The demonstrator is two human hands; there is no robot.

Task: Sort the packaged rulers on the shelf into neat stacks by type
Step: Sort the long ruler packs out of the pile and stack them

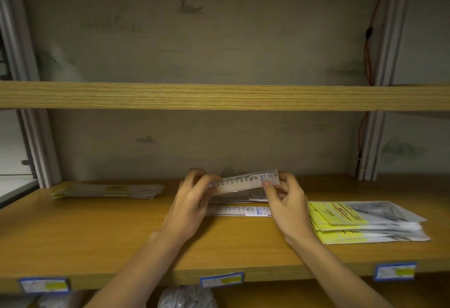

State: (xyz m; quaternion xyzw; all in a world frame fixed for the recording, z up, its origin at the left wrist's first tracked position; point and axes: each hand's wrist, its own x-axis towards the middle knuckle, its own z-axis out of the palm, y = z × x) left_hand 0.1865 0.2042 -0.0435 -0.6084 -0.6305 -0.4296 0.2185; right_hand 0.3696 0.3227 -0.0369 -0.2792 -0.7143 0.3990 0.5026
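Note:
My left hand [192,200] and my right hand [287,200] each grip one end of a bunch of short packaged rulers [243,181], tilted up off the wooden shelf [121,229] at its middle. One more short ruler [239,211] lies flat on the shelf just below them. A flat stack of long packaged rulers [109,190] lies at the back left. At the right sits a thicker stack of yellow-and-clear ruler packs [365,222], close to my right wrist.
An upper shelf board [219,97] crosses the view above the hands. Blue price labels [221,279] are stuck on the shelf's front edge. Metal uprights [36,142] stand at both sides, with an orange cable [367,47] at the right. Bagged goods [187,298] sit below.

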